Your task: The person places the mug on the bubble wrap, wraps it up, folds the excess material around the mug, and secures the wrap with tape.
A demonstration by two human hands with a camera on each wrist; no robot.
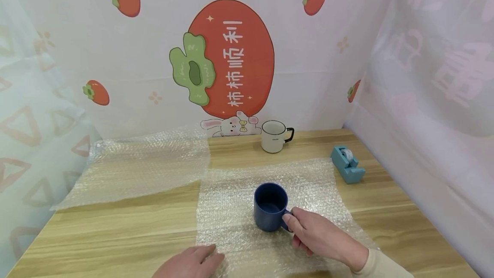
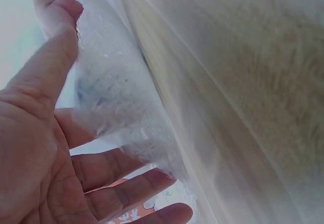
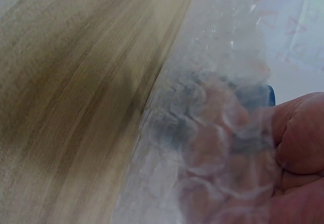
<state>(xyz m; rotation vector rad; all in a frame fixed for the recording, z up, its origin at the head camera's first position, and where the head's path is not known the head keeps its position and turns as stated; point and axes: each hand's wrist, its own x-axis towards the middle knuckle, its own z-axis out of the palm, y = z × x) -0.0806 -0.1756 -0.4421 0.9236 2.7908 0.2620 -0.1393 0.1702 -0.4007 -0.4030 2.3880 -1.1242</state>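
My right hand (image 1: 318,233) grips a dark blue mug (image 1: 271,207) by its handle, thumb on top. The mug stands upright over a sheet of bubble wrap (image 1: 231,209), its inside bare to view. In the right wrist view, clear bubbles of the wrap overlap the fingers and part of the blue mug (image 3: 266,95). At the wrap's near left edge rests my left hand (image 1: 190,263), fingers extended and holding nothing. The left wrist view shows its spread fingers (image 2: 109,168), with the wrap (image 2: 116,82) across some fingertips.
A second bubble wrap sheet (image 1: 146,162) lies at the back left of the wooden table (image 1: 127,231). At the back stands a white mug (image 1: 272,140) with black rim and handle. A blue tape dispenser (image 1: 347,165) sits on the right. Printed cloth walls (image 1: 316,55) surround the table.
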